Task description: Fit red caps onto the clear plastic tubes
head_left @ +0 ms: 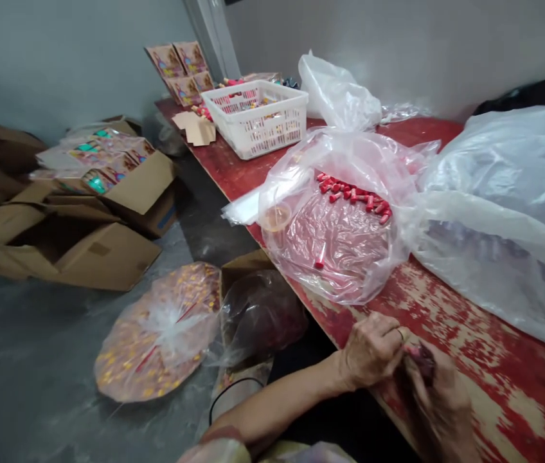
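Note:
My right hand (446, 399) is closed around a small, dark red, rounded object (425, 363) at the table's near edge; its exact kind does not show. My left hand (373, 350), wearing a ring, is closed with its fingers against the pinkish top of that object. Whatever the left fingertips pinch is hidden. Just beyond the hands lies an opened clear plastic bag (344, 283). Several small red cylindrical pieces (353, 194) are gathered along its far side, and a single red piece (319, 257) lies apart nearer to me. A clear cup (275, 218) stands at the bag's left side.
Large filled plastic bags (508, 193) take up the table's right side. Farther back are a white basket (272, 125) and printed cards (180, 71). On the floor lie a tied bag of orange-yellow pieces (157, 347) and open cardboard boxes (103, 257).

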`<action>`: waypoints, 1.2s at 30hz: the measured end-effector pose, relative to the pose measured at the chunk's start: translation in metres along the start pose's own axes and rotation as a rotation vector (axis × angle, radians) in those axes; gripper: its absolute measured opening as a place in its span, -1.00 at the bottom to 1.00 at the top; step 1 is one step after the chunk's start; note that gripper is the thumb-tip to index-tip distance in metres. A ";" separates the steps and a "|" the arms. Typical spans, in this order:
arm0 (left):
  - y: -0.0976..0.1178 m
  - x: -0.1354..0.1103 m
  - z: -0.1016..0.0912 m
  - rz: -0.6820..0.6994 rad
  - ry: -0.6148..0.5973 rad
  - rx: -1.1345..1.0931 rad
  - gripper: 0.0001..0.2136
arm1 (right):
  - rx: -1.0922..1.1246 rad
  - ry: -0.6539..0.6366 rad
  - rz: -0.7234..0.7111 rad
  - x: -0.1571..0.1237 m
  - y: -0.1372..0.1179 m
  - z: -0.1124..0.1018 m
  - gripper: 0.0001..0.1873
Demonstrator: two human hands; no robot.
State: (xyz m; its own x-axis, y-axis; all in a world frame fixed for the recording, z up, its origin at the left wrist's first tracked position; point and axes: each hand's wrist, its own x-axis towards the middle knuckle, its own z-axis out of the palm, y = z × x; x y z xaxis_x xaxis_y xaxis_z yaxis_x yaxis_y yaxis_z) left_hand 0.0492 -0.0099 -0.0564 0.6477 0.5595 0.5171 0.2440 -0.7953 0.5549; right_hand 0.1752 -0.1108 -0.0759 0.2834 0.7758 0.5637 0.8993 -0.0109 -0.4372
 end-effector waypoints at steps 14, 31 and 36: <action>0.009 0.002 -0.019 -0.911 -0.092 -1.231 -0.73 | 0.677 -0.102 0.752 0.025 -0.036 -0.008 -0.51; 0.023 0.009 -0.009 -0.880 -0.216 -1.665 -0.56 | 0.642 -0.102 0.463 0.023 -0.020 0.002 -0.64; 0.020 0.007 -0.012 -0.934 -0.240 -1.640 -0.62 | 0.687 -0.157 0.430 0.021 -0.024 0.010 -0.50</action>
State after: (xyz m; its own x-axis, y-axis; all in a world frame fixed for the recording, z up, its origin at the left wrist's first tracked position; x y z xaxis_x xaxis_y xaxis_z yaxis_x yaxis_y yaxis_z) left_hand 0.0504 -0.0192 -0.0340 0.8401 0.4644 -0.2802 -0.2091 0.7539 0.6228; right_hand 0.1560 -0.0881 -0.0609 0.4604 0.8718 0.1675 0.3045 0.0221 -0.9523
